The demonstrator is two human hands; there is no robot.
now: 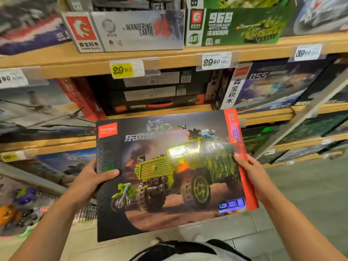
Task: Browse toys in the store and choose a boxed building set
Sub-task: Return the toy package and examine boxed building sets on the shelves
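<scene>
Item: boxed armoured-vehicle building set [169, 172], off the shelf [169, 58], held face-up before it. Left hand [90, 178] and right hand [250, 176] grip opposite edges. Selection apparently under way; final choice unconfirmed.

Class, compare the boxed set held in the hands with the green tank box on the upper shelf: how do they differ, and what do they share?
The held box has a dark front with a red edge strip; the green tank box is green all over. The held box is gripped at its sides by the left hand and right hand; the tank box rests on the shelf. The held box pictures a wheeled truck and a motorcycle, the tank box a tank. Both show green brick-built military vehicles.
</scene>
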